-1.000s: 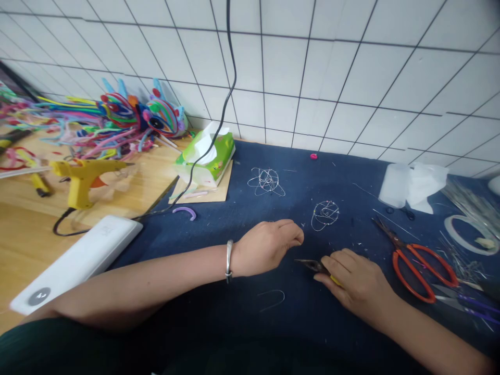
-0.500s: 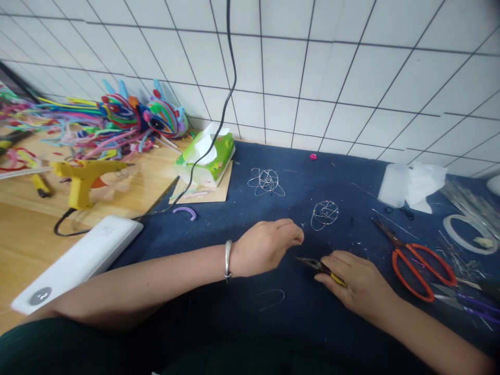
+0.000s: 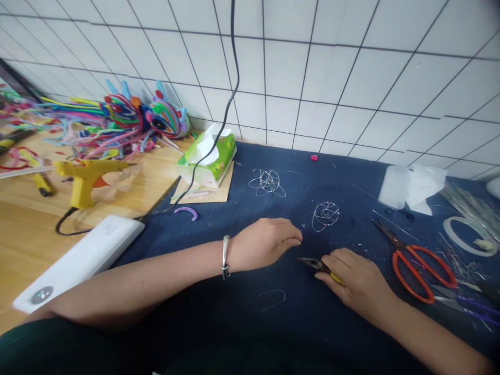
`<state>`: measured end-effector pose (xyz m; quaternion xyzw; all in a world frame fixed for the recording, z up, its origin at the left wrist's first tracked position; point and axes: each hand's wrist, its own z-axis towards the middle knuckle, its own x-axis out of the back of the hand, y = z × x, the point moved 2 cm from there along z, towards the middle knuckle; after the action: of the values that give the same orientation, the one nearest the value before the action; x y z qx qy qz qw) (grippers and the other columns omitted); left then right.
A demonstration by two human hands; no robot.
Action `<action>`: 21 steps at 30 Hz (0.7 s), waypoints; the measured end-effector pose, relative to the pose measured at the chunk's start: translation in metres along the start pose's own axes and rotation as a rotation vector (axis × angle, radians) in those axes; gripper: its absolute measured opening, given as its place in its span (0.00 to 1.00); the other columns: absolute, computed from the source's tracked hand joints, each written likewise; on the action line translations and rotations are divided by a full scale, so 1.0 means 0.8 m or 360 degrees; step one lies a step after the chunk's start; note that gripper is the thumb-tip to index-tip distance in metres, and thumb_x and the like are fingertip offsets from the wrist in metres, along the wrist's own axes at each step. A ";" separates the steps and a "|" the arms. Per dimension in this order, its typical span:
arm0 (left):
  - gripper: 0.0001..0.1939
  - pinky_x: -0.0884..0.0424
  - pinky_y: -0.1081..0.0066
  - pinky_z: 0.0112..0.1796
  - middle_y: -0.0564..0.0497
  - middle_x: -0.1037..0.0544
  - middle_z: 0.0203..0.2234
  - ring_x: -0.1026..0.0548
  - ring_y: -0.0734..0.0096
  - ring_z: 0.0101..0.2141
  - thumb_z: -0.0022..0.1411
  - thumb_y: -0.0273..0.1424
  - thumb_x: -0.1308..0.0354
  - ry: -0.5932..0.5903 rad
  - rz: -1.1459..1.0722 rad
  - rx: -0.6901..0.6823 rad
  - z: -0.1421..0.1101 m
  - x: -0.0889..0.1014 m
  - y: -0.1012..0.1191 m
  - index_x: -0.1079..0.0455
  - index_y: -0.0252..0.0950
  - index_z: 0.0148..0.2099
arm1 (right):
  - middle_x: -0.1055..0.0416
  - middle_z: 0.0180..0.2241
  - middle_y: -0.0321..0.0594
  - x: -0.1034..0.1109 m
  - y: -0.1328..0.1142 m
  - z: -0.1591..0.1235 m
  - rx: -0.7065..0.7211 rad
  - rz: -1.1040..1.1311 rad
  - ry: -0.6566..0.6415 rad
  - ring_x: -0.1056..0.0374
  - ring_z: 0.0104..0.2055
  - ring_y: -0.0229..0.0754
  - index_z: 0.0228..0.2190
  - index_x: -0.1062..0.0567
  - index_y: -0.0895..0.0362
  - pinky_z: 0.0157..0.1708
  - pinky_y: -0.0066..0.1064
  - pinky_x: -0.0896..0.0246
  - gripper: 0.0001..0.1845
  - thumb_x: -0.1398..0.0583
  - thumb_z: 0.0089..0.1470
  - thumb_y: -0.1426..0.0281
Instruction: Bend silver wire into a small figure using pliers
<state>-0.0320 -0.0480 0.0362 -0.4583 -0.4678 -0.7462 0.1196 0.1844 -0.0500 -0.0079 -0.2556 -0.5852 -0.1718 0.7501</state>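
Note:
My right hand (image 3: 349, 273) is wrapped round long-nose pliers (image 3: 314, 264) with yellow handles, their dark jaws pointing left. My left hand (image 3: 271, 242), a silver bangle at its wrist, hovers just left of the plier tips with thumb and fingers pinched together; whatever lies between them is too small to make out. Below it on the dark blue cloth (image 3: 219, 333) lies a bent piece of wire (image 3: 284, 296). Beyond the hands rest two round wire shapes: a beaded one (image 3: 327, 212) and a looped one (image 3: 269, 181).
Orange-handled scissors (image 3: 414, 260), a ring of clear tape (image 3: 447, 234) and loose wires lie at right. A tissue pack (image 3: 224, 156), a white power bank (image 3: 89, 260) and a yellow glue gun (image 3: 84, 182) are at left. A black cable (image 3: 234, 62) hangs across.
My left hand has turned slightly, its thumb and fingers now stretching a bit more to the right. The right hand and pliers stay almost still; the view shifts a little.

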 end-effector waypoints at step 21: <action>0.10 0.32 0.72 0.35 0.48 0.26 0.31 0.30 0.72 0.35 0.62 0.25 0.55 0.0113 -0.0101 -0.0052 -0.003 -0.006 0.002 0.32 0.32 0.37 | 0.35 0.27 0.38 0.004 -0.002 0.000 -0.0035 0.0112 0.0023 0.39 0.30 0.35 0.32 0.32 0.57 0.29 0.27 0.43 0.09 0.48 0.54 0.65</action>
<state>-0.0297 -0.0520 0.0334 -0.4184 -0.4653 -0.7730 0.1050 0.1840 -0.0513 -0.0047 -0.2830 -0.5684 -0.1536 0.7571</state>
